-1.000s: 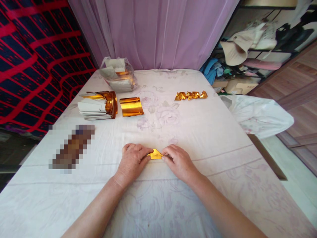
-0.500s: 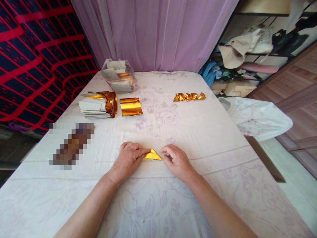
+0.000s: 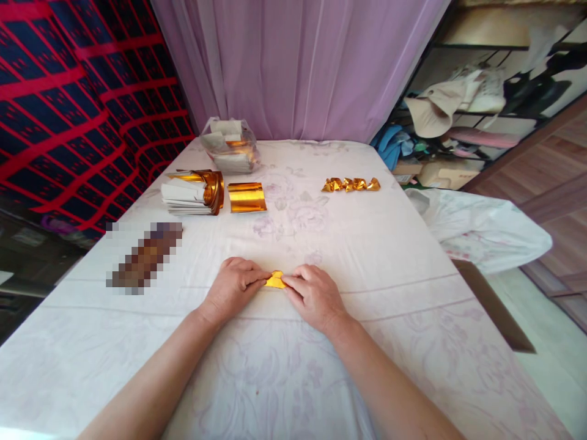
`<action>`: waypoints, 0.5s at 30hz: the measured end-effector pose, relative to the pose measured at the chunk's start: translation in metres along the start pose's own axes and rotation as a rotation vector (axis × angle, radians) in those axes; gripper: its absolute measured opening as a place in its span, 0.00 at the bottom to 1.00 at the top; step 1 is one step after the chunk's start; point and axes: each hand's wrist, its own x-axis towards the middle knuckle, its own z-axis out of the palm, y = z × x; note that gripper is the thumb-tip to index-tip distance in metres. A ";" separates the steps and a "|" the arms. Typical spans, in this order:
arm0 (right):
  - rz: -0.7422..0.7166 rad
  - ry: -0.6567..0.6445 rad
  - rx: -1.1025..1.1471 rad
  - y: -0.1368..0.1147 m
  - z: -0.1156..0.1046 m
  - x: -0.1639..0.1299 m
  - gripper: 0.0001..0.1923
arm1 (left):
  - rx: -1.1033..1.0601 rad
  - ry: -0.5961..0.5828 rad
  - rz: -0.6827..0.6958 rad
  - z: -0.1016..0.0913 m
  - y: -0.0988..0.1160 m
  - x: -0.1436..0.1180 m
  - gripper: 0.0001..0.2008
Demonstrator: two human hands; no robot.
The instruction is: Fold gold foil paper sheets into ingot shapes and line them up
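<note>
Both hands rest on the white floral tablecloth (image 3: pixel 413 256) near the table's middle. The left hand (image 3: pixel 232 287) and right hand (image 3: pixel 314 296) meet over a small folded gold foil piece (image 3: pixel 276 280); the fingertips of both press and pinch it flat against the cloth, the rest of each hand lying low. Judged: pressing on the flat surface lets a crease set sharply.

From the foil piece, at 11 o'clock: a single flat gold sheet (image 3: pixel 246 197), and just left of it a stack of white-backed foil sheets (image 3: pixel 190 194), placed within reach as supply. Farther, at 11 o'clock, a clear plastic bag of sheets (image 3: pixel 230 145). At 1 o'clock, a row of finished gold folded pieces (image 3: pixel 351 184), kept well apart from the raw stock. At 9 o'clock, a blurred brown object (image 3: pixel 144 256).

Change from half a second ago: the foil then showed as a longer triangle between separated hands; now the hands have closed together and only a small part of it shows.
</note>
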 end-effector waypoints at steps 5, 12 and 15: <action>0.008 0.005 -0.040 -0.001 0.002 -0.001 0.07 | 0.161 0.039 0.047 -0.004 0.009 -0.009 0.10; -0.107 -0.045 -0.075 0.005 0.000 -0.002 0.12 | 0.161 0.123 0.047 0.002 0.007 -0.019 0.12; -0.131 -0.037 -0.063 0.008 0.000 -0.002 0.12 | 0.173 0.110 0.027 0.002 0.010 -0.020 0.12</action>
